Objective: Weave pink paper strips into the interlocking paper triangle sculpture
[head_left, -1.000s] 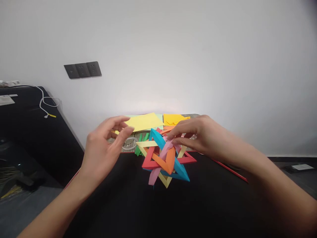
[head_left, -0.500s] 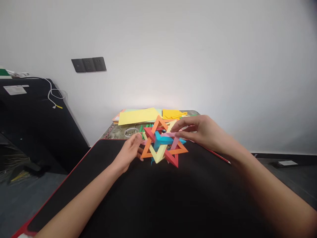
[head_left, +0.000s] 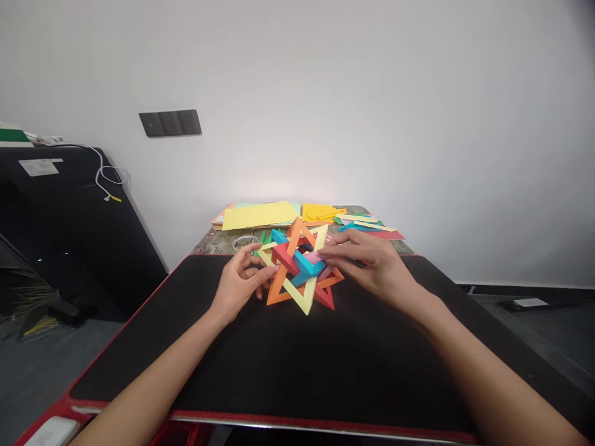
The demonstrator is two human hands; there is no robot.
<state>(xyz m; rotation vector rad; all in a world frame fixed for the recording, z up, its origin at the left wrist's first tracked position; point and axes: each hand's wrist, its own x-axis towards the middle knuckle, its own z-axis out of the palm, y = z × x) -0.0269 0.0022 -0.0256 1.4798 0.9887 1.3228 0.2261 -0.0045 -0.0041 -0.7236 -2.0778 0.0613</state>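
Note:
A star-shaped paper model (head_left: 304, 289) of interlocked orange, pale yellow, blue, red and pink strips is held between both hands above the black mat. My left hand (head_left: 244, 279) grips its left side, thumb in front and fingers partly behind the pale yellow and red points. At its right, my right hand (head_left: 372, 257) pinches the pink part near the centre, beside the blue strip. The tips of some right fingers are hidden by the paper.
Yellow sheets (head_left: 260, 215) lie at the back of the table, with orange-yellow pieces (head_left: 320, 212) and coloured strips (head_left: 367, 223) to their right. A tape roll (head_left: 245, 242) sits behind my left hand. A black panel (head_left: 69, 217) stands at left.
The paper model has turned, and its blue strip now sits differently in front. My left thumb has moved onto its front. The view has shifted, showing the mat's red front edge.

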